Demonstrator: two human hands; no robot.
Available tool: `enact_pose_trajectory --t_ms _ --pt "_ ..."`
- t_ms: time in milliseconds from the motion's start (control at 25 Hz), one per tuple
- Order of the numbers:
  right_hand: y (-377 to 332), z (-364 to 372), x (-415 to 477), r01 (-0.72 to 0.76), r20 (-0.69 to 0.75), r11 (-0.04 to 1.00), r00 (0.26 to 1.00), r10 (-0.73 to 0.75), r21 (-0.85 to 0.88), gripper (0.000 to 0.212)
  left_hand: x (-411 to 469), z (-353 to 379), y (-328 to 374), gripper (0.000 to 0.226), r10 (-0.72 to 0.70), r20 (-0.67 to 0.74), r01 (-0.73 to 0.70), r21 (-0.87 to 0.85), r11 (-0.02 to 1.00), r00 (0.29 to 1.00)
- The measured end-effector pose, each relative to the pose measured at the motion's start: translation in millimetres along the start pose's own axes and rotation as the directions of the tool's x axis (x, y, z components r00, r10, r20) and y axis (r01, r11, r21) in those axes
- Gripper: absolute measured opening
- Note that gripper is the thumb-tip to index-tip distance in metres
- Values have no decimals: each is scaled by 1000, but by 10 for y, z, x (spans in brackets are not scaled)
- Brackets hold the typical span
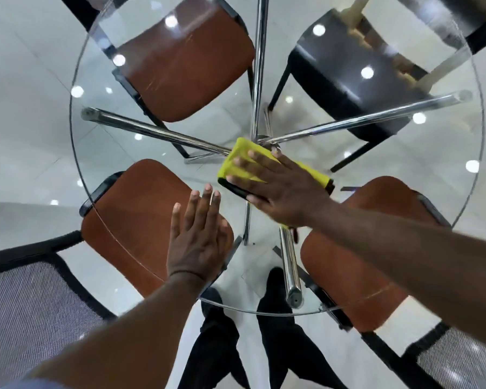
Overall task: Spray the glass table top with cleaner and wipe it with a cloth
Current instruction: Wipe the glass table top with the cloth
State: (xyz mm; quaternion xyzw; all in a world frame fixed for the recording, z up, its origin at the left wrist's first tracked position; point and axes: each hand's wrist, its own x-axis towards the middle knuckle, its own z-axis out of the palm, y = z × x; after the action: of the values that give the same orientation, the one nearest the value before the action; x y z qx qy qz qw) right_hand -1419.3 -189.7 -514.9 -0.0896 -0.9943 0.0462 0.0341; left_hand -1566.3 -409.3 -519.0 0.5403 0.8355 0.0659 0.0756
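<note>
The round glass table top is seen from above, and both hands are laid on it. Chrome legs are seen through the glass, meeting just beyond the right fingertips. An orange-brown chair seat is seen directly beneath the left fingers, and a black chair is set well beyond the right ones.

The left hand is laid flat on the glass. Its fingers are held straight and close together, pointed away from the person, and nothing is gripped by them.

The right hand is pressed palm-down on a folded yellow cloth. Its fingers are held straight and slightly spread, pointed to the left and away, not curled round the cloth. The cloth is held flat on the glass near the middle, under those fingers and just beyond the left fingertips. Its long axis runs left to right, slanting nearer at the right end.
</note>
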Motion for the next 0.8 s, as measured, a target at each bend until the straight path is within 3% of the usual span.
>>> enact_pose_trajectory --t_ms 40,80,120,200,280,320,360,440,520,640,760,800 --pt "250 -20 -19 183 7 983 983 -183 5 51 6 3 -2 61 3 0 -3 2 1000 1000" --pt "509 -45 35 258 8 966 966 -258 -8 50 11 10 -12 61 6 6 -6 -7 1000 1000" --pt "739 -59 144 219 3 976 976 -219 -18 50 7 14 -16 61 12 19 -12 -18 1000 1000" --pt "926 -32 477 -149 -67 989 987 149 5 55 3 41 -30 62 21 28 -21 -19 1000 999" --pt "648 48 871 -544 -135 837 827 546 53 58 12 41 -52 62 19 31 -19 -9 1000 999" --pt "431 100 1029 -627 -146 776 763 629 67 59 11 50 -65 61 23 31 -23 -5 1000 999" --pt "206 120 1121 -628 -141 774 762 632 76 60 8 58 -78 62 20 31 -19 -7 1000 999" --pt "-170 120 1014 -458 -113 888 881 459 33 59 2 61 -89 64 8 17 -7 -39 999 1000" --pt "-402 73 634 -290 -82 956 955 286 -49 59 9 44 -61 64 -38 -17 35 -161 986 999" --pt "-641 33 9 -139 -55 987 989 135 -75 61 -136 -91 -133 63 -273 -116 214 -369 904 955" --pt "-445 39 132 64 -9 997 998 -65 -50 60 -477 -153 -359 72 -517 -163 410 -432 803 841" --pt "-395 77 329 70 -16 996 997 -71 -54 58 -603 -142 -424 75 -610 -120 466 -536 704 783"
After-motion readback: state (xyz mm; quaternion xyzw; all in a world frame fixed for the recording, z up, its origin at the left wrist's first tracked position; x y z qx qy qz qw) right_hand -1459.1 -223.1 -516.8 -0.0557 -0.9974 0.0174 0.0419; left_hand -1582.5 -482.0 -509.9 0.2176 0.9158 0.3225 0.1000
